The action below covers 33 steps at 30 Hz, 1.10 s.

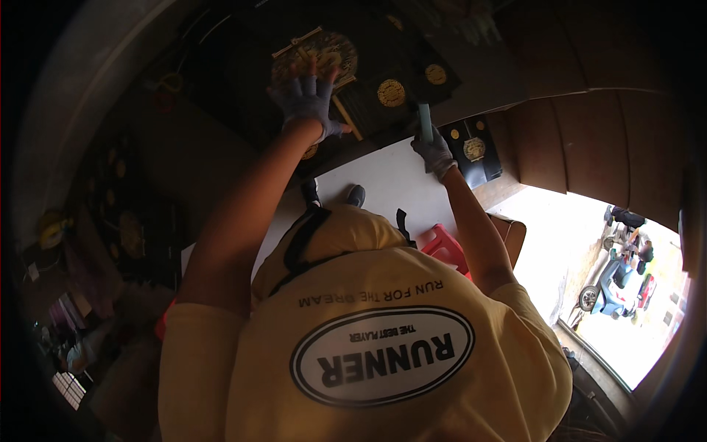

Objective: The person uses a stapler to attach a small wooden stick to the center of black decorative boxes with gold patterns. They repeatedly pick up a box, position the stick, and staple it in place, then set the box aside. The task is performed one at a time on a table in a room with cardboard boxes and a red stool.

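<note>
My left hand, in a grey glove with bare fingertips, lies with fingers spread over a dark panel with gold decoration. Under and beyond its fingers is a large round gold emblem. A gold strip slants down beside the thumb. Two smaller gold medallions, a nearer one and a farther one, lie to the right. Closed around a pale blue flat bar-shaped tool, my gloved right hand is at the panel's near right edge. The tool's exact kind is unclear.
A smaller black-and-gold panel stands right of my right hand. Below are a pale floor and a red plastic stool. Brown boards line the right side. Through a bright doorway, a scooter shows outside. Dim clutter fills the left.
</note>
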Tool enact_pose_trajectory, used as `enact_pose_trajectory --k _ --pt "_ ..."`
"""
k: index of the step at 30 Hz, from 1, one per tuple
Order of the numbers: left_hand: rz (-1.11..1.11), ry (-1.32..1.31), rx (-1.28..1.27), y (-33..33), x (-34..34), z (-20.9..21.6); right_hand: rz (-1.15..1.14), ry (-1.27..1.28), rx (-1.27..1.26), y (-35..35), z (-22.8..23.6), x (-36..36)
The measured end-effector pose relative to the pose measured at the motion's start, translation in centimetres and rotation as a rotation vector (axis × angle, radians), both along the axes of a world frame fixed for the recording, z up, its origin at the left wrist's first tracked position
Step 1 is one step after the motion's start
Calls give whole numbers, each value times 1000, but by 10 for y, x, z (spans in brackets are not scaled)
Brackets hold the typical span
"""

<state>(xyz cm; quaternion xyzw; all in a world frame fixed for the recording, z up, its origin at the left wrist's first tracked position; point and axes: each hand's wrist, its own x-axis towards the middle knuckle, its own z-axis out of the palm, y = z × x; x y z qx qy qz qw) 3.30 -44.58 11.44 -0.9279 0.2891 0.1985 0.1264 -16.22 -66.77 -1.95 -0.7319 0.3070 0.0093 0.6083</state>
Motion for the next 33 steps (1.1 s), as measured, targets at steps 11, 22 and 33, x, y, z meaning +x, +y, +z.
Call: enact_pose_trajectory --k 11,22,33 --pt "22 -3 2 -1 -3 5 110 -61 24 0 32 13" --pt "15 -7 2 -1 -1 -2 -1 -35 327 -13 16 14" --pt "2 -71 -100 4 -4 -14 440 291 -416 8 35 23"
